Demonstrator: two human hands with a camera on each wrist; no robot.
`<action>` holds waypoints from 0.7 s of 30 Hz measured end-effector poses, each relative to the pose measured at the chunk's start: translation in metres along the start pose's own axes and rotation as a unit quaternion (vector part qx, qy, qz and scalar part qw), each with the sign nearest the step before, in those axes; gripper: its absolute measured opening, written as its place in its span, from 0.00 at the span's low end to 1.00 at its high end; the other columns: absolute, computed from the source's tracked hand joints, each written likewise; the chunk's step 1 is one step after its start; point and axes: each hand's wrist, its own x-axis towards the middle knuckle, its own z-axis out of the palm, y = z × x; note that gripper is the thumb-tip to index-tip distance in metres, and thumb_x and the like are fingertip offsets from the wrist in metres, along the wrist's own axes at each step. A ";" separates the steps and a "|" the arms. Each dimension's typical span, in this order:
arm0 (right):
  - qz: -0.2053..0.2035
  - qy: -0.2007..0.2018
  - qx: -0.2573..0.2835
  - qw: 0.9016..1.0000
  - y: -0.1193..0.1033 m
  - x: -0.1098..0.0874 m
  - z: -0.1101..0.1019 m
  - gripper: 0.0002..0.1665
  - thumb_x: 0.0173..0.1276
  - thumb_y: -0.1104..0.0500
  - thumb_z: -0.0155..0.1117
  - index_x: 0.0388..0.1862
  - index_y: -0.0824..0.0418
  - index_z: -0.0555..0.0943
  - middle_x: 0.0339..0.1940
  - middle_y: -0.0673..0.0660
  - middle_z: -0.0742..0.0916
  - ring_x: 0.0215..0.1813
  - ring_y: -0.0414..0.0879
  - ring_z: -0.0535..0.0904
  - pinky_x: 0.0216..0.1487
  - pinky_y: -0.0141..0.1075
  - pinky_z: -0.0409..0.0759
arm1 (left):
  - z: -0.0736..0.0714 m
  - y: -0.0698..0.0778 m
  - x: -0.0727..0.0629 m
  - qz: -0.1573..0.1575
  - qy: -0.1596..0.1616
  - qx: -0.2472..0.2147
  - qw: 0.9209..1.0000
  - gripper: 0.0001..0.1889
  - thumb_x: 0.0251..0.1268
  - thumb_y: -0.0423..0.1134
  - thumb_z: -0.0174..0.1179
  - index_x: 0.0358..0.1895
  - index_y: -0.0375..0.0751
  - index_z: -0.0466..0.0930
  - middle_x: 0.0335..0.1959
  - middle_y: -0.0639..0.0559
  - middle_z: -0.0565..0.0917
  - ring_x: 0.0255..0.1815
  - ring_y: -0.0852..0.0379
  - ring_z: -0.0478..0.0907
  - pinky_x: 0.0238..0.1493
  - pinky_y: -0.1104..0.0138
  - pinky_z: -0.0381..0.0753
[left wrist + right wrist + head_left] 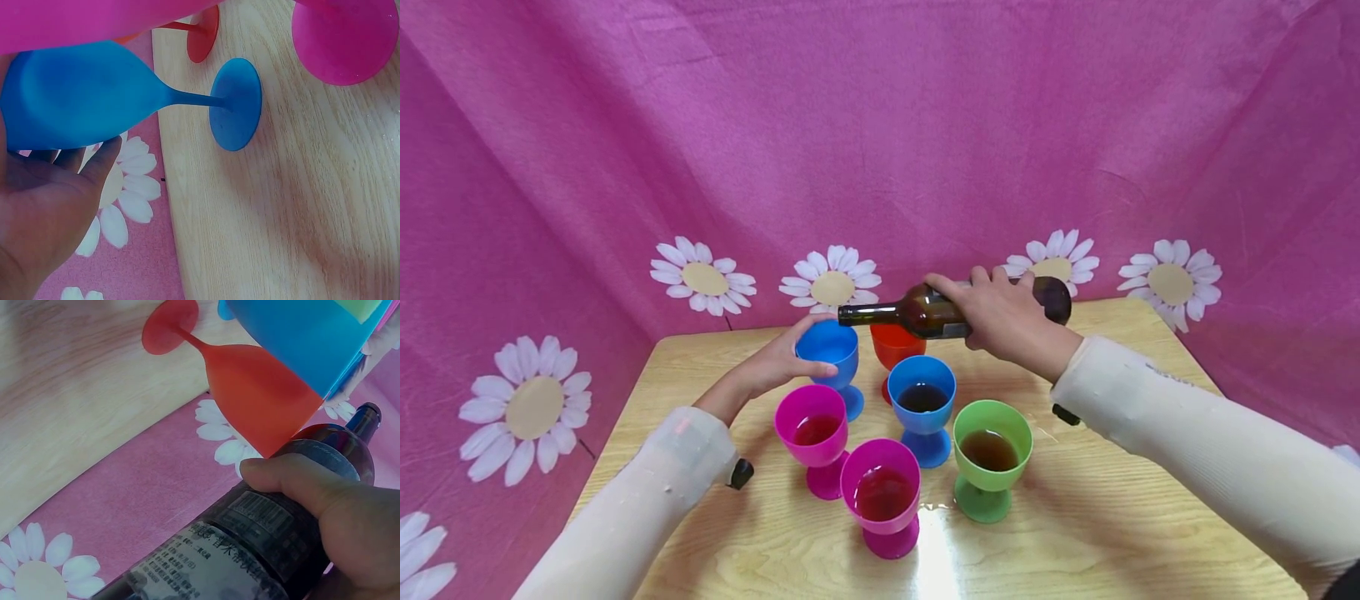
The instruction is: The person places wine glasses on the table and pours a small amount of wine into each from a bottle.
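Note:
My left hand (769,367) grips the bowl of a blue goblet (841,364) at the back left, thumb on its near side. In the left wrist view, the fingers lie along that blue bowl (87,94), and the goblet's foot is by the table edge. A dark brown glass wine bottle (917,312) lies nearly level in the air, with my right hand (1011,321) wrapped round its body. Its mouth points left, over the blue goblet's rim. No stream of liquid can be made out. The right wrist view shows the bottle's printed label (194,562).
Behind the bottle neck stands a red goblet (891,346), partly hidden. Nearer are a second blue goblet (925,433), a green goblet (988,475) and two pink goblets (820,454), all holding dark or red liquid. A flowered pink cloth (880,167) hangs behind the wooden table (1112,500).

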 end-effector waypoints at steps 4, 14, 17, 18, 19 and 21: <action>-0.004 -0.001 -0.006 1.000 -0.001 0.001 -0.001 0.60 0.48 0.59 0.88 0.76 0.35 0.64 0.44 0.64 0.79 0.49 0.63 0.76 0.48 0.64 0.71 | 0.000 0.000 0.000 0.001 -0.002 -0.005 1.000 0.48 0.65 0.42 0.70 0.83 0.58 0.49 0.77 0.35 0.61 0.76 0.30 0.59 0.67 0.35 0.71; -0.005 0.003 -0.017 1.000 -0.005 0.004 -0.001 0.59 0.49 0.58 0.87 0.76 0.35 0.65 0.44 0.64 0.79 0.50 0.64 0.75 0.50 0.70 0.70 | 0.000 0.002 0.001 0.005 -0.004 -0.008 1.000 0.48 0.65 0.42 0.69 0.83 0.55 0.49 0.76 0.36 0.62 0.76 0.32 0.61 0.67 0.40 0.75; -0.003 0.001 -0.017 1.000 -0.006 0.006 -0.001 0.59 0.49 0.58 0.87 0.76 0.34 0.65 0.45 0.64 0.79 0.50 0.64 0.75 0.51 0.70 0.70 | 0.000 0.001 0.001 0.007 -0.004 -0.009 1.000 0.48 0.65 0.41 0.69 0.83 0.54 0.48 0.76 0.36 0.62 0.76 0.32 0.61 0.67 0.40 0.74; -0.002 0.000 -0.016 1.000 -0.006 0.007 -0.001 0.59 0.49 0.57 0.87 0.76 0.34 0.65 0.45 0.64 0.79 0.51 0.64 0.75 0.51 0.70 0.70 | 0.000 0.001 0.000 0.006 -0.004 -0.010 1.000 0.48 0.65 0.41 0.69 0.83 0.54 0.48 0.76 0.36 0.62 0.76 0.32 0.61 0.67 0.40 0.74; -0.002 -0.002 -0.016 1.000 -0.006 0.007 0.000 0.59 0.50 0.57 0.87 0.76 0.35 0.64 0.46 0.64 0.79 0.51 0.63 0.75 0.51 0.70 0.71 | 0.000 0.001 0.000 0.005 -0.004 -0.010 1.000 0.48 0.65 0.41 0.69 0.83 0.53 0.48 0.76 0.36 0.62 0.76 0.32 0.61 0.67 0.40 0.74; -0.002 -0.004 -0.016 1.000 -0.007 0.009 0.000 0.59 0.50 0.57 0.87 0.76 0.35 0.64 0.46 0.64 0.79 0.51 0.63 0.75 0.51 0.70 0.71 | 0.001 0.001 0.000 0.001 -0.002 -0.009 1.000 0.49 0.65 0.41 0.69 0.84 0.53 0.47 0.76 0.36 0.62 0.76 0.32 0.60 0.67 0.39 0.73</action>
